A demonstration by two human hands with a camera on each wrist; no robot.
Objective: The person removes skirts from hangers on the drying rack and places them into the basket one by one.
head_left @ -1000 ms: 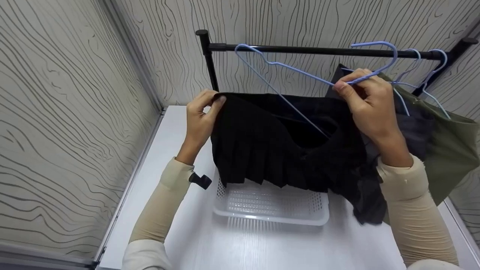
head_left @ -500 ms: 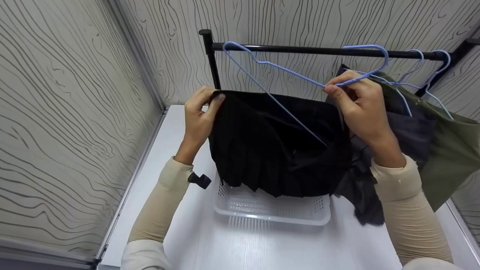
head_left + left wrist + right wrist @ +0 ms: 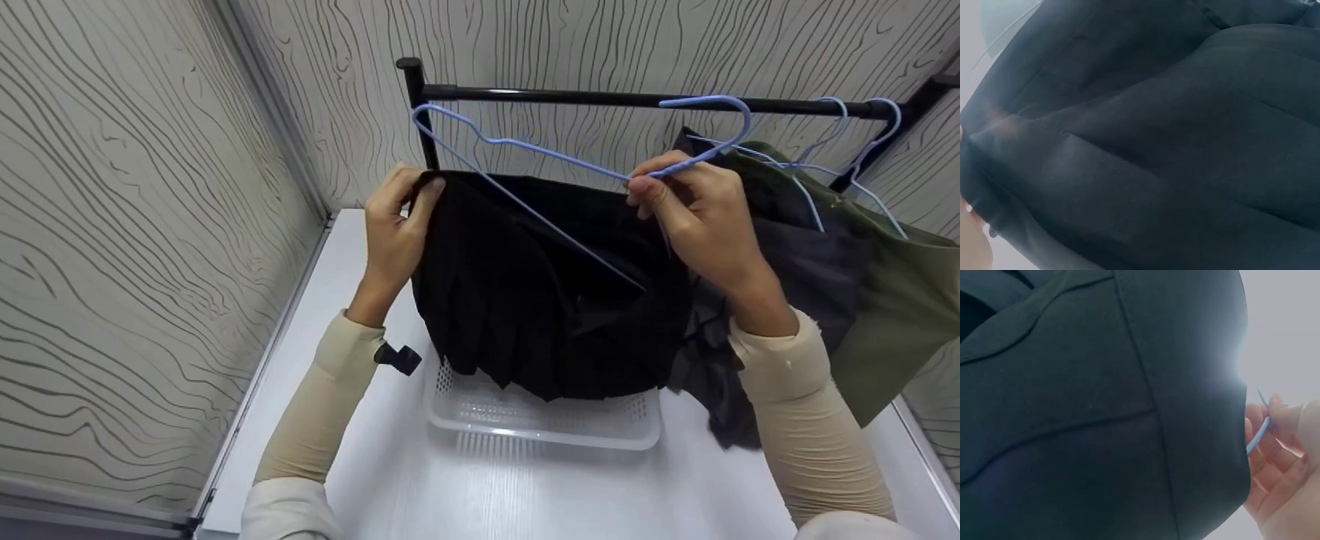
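A black pleated skirt [image 3: 495,292] hangs in front of me with its waist gaping upward; in both wrist views its dark cloth [image 3: 1185,146] fills most of the picture. My left hand [image 3: 396,225] pinches the left end of the waistband between thumb and fingers. With my right hand [image 3: 697,217] I grip a blue hanger [image 3: 555,154] at the base of its hook. The hanger's lower bar slants down into the skirt's opening, where its right end is hidden. Right-hand fingers [image 3: 1258,478] pass behind the skirt's edge in the right wrist view; whether they hold cloth I cannot tell.
Behind the hands runs a black clothes rail [image 3: 540,95]. Dark clothing [image 3: 810,277] and an olive garment [image 3: 907,315] hang on hangers at its right. Under the skirt, a white perforated basket [image 3: 540,435] stands on the white table [image 3: 420,480].
My right hand has moved left, carrying the hanger. The hanger's left end has shifted left, to just above the left waistband end. The skirt's opening gapes wider, and the left hand has risen slightly.
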